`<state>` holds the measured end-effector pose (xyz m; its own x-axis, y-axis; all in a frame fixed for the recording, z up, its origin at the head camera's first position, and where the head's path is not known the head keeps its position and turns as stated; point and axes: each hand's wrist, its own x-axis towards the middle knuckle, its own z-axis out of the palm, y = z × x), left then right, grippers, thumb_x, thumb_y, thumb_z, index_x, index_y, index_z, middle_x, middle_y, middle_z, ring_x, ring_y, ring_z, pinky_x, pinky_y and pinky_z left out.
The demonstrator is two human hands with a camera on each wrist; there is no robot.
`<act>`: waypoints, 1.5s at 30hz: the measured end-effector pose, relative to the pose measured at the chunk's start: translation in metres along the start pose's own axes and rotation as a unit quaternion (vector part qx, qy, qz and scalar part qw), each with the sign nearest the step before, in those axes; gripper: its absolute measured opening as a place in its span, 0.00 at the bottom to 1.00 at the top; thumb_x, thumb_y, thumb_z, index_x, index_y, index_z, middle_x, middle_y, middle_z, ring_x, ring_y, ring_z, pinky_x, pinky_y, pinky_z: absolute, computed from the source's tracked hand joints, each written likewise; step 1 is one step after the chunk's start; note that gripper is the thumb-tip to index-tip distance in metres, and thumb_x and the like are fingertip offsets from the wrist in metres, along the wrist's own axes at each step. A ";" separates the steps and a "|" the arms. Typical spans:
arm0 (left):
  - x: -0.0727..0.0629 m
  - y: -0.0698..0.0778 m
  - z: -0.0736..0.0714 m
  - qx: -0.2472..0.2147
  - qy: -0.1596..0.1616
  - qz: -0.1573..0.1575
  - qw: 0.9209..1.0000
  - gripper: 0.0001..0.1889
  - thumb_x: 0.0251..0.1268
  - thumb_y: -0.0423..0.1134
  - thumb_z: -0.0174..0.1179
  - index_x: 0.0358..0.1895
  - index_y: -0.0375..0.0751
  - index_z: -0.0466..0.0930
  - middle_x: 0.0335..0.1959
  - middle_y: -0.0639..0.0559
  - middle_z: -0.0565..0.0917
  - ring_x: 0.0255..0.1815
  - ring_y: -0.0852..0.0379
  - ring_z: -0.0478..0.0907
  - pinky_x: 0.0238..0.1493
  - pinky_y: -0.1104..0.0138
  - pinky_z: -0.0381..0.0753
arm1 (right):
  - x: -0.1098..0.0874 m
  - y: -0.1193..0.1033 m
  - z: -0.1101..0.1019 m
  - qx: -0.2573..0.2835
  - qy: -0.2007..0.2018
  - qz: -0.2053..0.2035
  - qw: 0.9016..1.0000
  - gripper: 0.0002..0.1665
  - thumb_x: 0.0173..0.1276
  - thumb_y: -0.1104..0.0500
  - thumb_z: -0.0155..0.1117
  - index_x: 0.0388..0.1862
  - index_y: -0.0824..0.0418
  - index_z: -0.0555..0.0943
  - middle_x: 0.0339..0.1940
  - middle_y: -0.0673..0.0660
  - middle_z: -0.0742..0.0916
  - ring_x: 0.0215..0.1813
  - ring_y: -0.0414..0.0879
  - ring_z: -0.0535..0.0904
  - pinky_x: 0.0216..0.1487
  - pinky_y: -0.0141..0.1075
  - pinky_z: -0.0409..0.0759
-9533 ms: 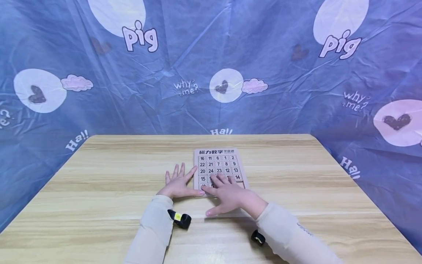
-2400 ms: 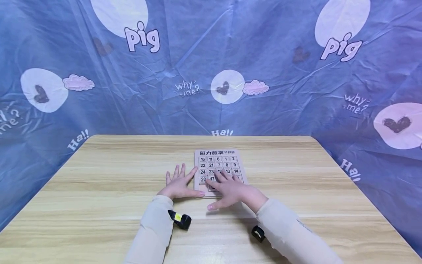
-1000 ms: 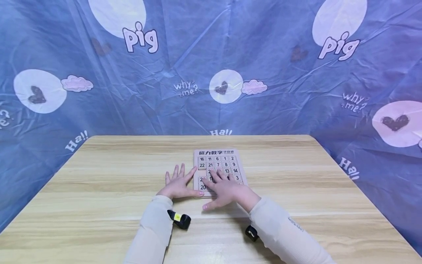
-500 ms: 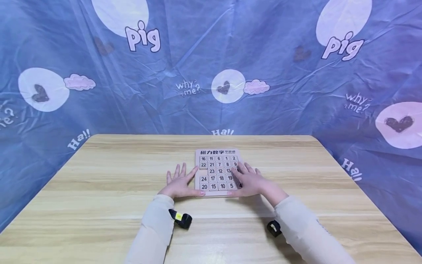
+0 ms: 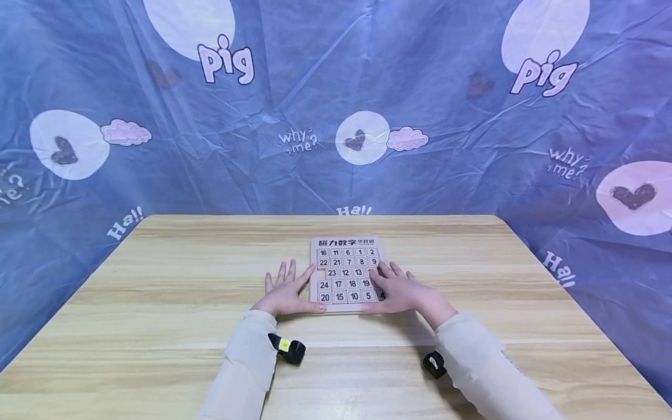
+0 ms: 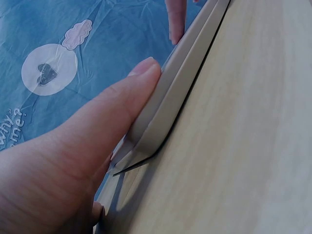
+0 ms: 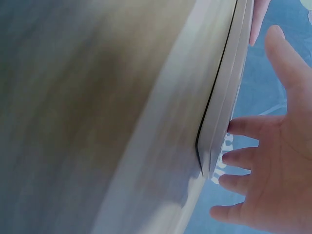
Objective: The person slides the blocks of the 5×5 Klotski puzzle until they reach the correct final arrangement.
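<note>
A pale number sliding puzzle (image 5: pixel 347 307) lies flat on the wooden table, its numbered tiles in rows. My left hand (image 5: pixel 286 294) is spread at its left side: the thumb (image 6: pixel 141 73) rests on the near left corner and the index fingertip meets the left edge. Over the right side reaches my right hand (image 5: pixel 401 289), fingers extended, the index fingertip on the third row's right end, hiding tiles there. That row, with the 23 tile (image 5: pixel 332 273), sits partway between columns, leaving a narrow gap at its left. In the right wrist view one fingertip meets the board.
The light wooden table (image 5: pixel 157 303) spreads around the puzzle. A blue printed cloth (image 5: pixel 294 76) hangs behind its far edge. Both sleeves carry black wrist devices, the left one (image 5: pixel 291 350) with a yellow label.
Tiles 24 and 20 have moved down the left column. My right hand shifted from the puzzle's middle to its right side, and the third row has slid left. My left hand stays put.
</note>
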<state>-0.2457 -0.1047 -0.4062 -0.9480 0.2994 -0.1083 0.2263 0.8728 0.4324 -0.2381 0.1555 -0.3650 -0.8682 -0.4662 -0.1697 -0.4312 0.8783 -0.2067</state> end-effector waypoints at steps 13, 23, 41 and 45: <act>0.000 0.001 -0.001 0.001 0.001 0.002 1.000 0.55 0.27 0.74 0.55 0.66 0.62 0.44 0.66 0.38 0.34 0.64 0.42 0.24 0.54 0.44 0.20 | 0.007 -0.014 0.000 -0.011 -0.009 -0.009 1.000 0.56 0.46 0.28 0.53 0.65 0.63 0.56 0.65 0.67 0.53 0.64 0.64 0.43 0.56 0.61 0.45; -0.001 0.000 -0.001 0.002 0.000 0.000 1.000 0.55 0.27 0.75 0.54 0.66 0.62 0.44 0.66 0.38 0.34 0.63 0.42 0.24 0.54 0.44 0.20 | -0.005 -0.007 0.000 0.002 -0.010 -0.012 1.000 0.55 0.48 0.28 0.50 0.65 0.63 0.54 0.66 0.66 0.51 0.64 0.65 0.42 0.56 0.61 0.43; 0.000 0.000 0.000 0.000 0.003 0.003 1.000 0.55 0.27 0.74 0.54 0.66 0.62 0.44 0.66 0.38 0.34 0.63 0.42 0.24 0.54 0.44 0.20 | -0.042 -0.005 -0.005 -0.014 -0.039 -0.030 0.999 0.55 0.47 0.30 0.54 0.62 0.69 0.59 0.65 0.68 0.54 0.64 0.64 0.43 0.55 0.63 0.44; 0.000 0.000 0.000 0.001 0.001 0.004 1.000 0.55 0.27 0.75 0.54 0.66 0.62 0.43 0.66 0.38 0.34 0.63 0.42 0.24 0.54 0.44 0.20 | -0.039 -0.004 -0.003 -0.013 -0.040 -0.027 0.999 0.55 0.48 0.30 0.54 0.62 0.69 0.58 0.65 0.68 0.53 0.64 0.64 0.43 0.55 0.63 0.44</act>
<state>-0.2461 -0.1050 -0.4064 -0.9468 0.3049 -0.1025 0.2339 0.8713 0.4315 -0.2032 0.1707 -0.3543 -0.8217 -0.5190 -0.2353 -0.4842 0.8536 -0.1921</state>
